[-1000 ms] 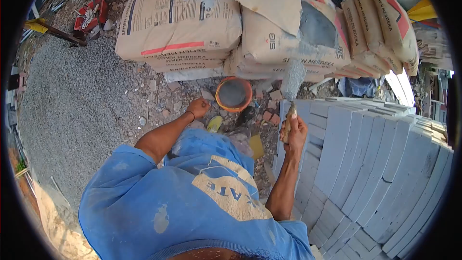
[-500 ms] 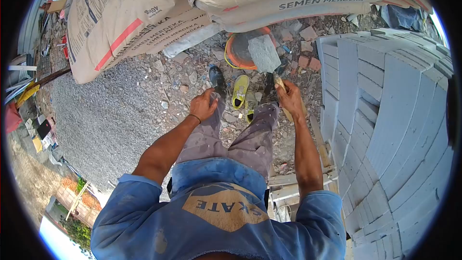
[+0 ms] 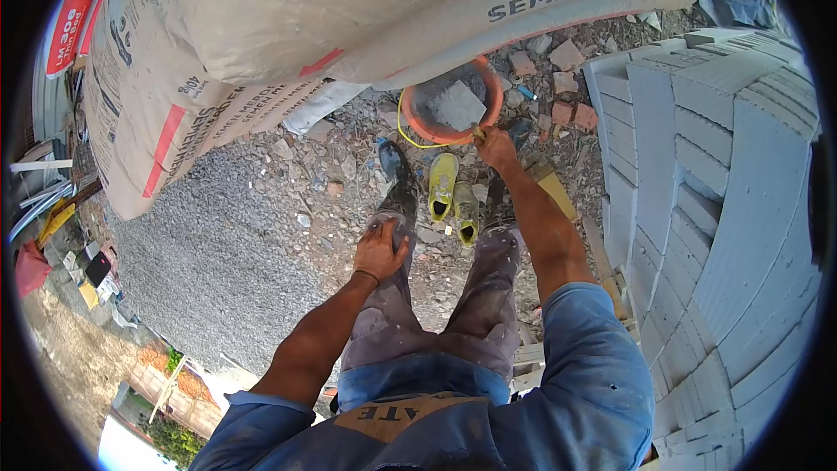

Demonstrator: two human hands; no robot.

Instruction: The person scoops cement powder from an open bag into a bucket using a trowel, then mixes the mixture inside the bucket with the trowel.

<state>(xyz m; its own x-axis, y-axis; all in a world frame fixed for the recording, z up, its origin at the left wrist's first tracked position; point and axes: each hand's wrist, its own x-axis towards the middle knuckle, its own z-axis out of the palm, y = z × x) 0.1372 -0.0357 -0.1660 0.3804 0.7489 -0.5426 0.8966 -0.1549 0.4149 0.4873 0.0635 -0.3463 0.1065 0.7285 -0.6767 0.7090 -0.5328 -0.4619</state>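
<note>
Nearer the orange bucket (image 3: 496, 92), the right hand (image 3: 497, 150) grips the trowel (image 3: 459, 107), whose long axis slants forward and leftward from the bucket's near-right rim across its mouth, while the left hand (image 3: 379, 249) rests loosely open on the left leg (image 3: 388, 301).

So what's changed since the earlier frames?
Right hand moved the trowel from beside the cement bags to the bucket's mouth. Left hand, first held out, now rests on the left leg. Nothing let go; trowel grip unchanged.
</note>
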